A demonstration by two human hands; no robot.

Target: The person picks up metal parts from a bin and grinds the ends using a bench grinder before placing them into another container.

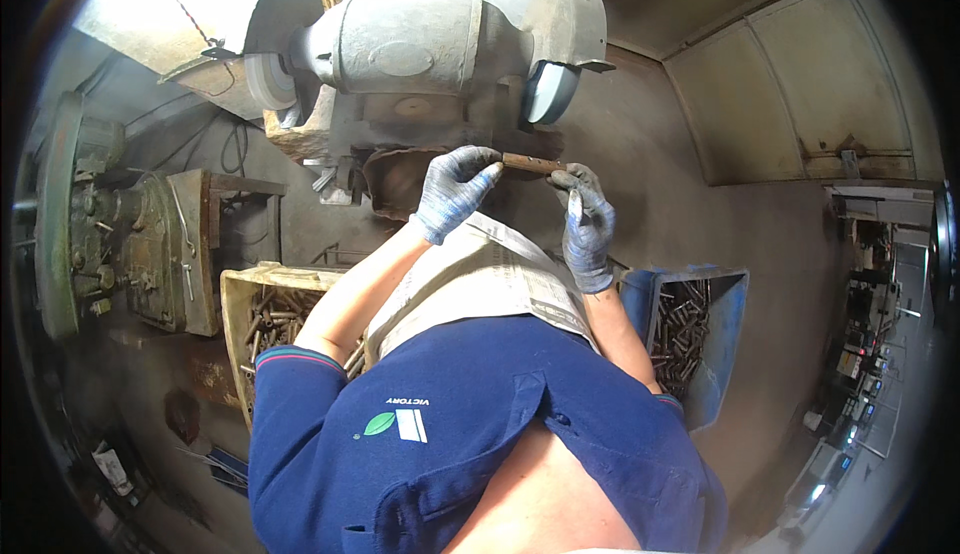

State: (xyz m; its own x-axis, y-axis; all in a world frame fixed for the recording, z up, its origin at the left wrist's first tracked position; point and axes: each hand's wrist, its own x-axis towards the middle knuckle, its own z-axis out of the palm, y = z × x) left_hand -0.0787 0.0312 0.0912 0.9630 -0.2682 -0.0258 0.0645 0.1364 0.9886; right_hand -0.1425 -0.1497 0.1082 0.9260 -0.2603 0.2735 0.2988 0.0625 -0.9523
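Note:
A short brownish metal rod point(530, 163) with small dark spots lies level between my two gloved hands, in front of a bench grinder point(405, 49). My left hand point(452, 196) pinches its left end between thumb and fingers. Closed on the right end is my right hand point(586, 222), its fingertips at the rod's tip. Both gloves are grey-blue and soiled. The grinder's white left wheel point(268, 81) and its right wheel point(550, 92) sit beyond the hands, and the rod is apart from both.
A yellowish crate point(235, 304) of metal rods stands at my left, partly behind my arm. At my right is a blue bin point(722, 354) with several similar rods. A greenish machine point(145, 244) stands far left; a metal cabinet point(800, 84) is at the upper right.

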